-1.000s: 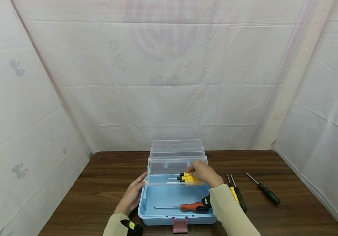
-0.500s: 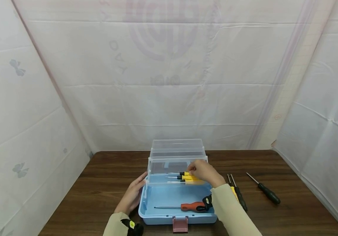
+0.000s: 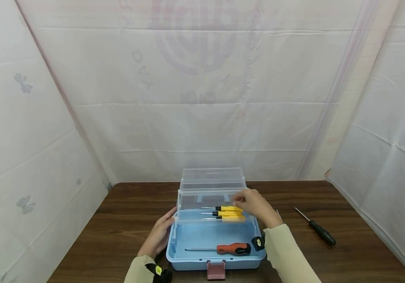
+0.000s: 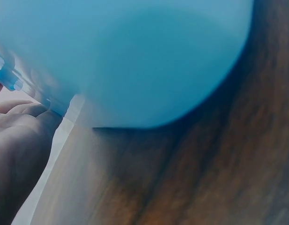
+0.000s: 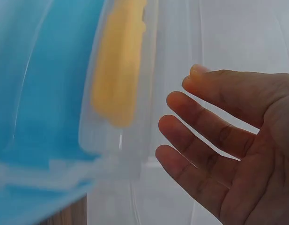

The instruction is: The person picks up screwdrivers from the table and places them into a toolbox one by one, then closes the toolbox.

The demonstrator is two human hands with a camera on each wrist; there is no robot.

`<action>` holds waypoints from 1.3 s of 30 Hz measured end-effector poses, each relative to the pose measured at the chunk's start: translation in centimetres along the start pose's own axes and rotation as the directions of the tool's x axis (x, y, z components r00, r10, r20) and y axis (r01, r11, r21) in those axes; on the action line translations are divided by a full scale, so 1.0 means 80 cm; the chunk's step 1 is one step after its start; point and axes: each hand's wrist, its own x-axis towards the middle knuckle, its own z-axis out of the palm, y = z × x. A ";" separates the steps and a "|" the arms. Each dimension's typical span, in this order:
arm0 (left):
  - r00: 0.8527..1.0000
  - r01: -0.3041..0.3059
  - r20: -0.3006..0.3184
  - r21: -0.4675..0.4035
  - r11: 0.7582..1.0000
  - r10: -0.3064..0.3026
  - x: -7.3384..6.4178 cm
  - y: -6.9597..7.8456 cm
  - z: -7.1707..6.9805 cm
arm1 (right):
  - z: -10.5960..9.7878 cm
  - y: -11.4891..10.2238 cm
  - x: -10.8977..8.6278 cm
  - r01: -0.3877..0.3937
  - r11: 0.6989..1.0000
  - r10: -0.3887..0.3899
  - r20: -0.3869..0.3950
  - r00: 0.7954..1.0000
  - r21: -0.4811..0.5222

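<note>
A blue toolbox (image 3: 188, 232) stands with its lid up and a clear tray (image 3: 206, 198) raised at the back. Several small screwdrivers with yellow handles (image 3: 230, 213) lie in that tray. Just to the right of them is my right hand (image 3: 255, 204), holding nothing; the right wrist view shows its fingers (image 5: 181, 136) spread apart beside the tray. My left hand (image 3: 158, 234) rests against the box's left side with fingers extended. On the box floor lies a screwdriver with an orange and black handle (image 3: 232, 249).
A black-handled screwdriver (image 3: 321, 232) lies on the dark wooden table (image 3: 124, 232) at the right. My right sleeve (image 3: 289, 255) covers the table beside the box. A pink latch (image 3: 216, 270) hangs at the box's front. White sheeting (image 3: 202, 129) surrounds the table.
My right hand has let go of the rearmost yellow-handled screwdriver and moved slightly right and back. Its sleeve now hides the screwdrivers lying beside the box. The left hand stays in place.
</note>
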 end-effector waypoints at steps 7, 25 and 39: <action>0.999 -0.016 0.035 -0.025 1.000 0.017 0.004 -0.002 -0.001 | -0.016 0.016 -0.012 -0.066 0.998 0.066 -0.029 0.997 -0.010; 1.000 -0.005 0.016 -0.017 1.000 0.006 0.003 0.001 0.000 | -0.020 0.075 -0.049 -0.183 0.982 0.182 -0.041 0.983 -0.035; 1.000 0.009 0.009 -0.007 1.000 -0.009 -0.007 0.004 0.001 | -0.018 0.115 -0.073 -0.277 0.960 0.277 -0.013 0.961 -0.039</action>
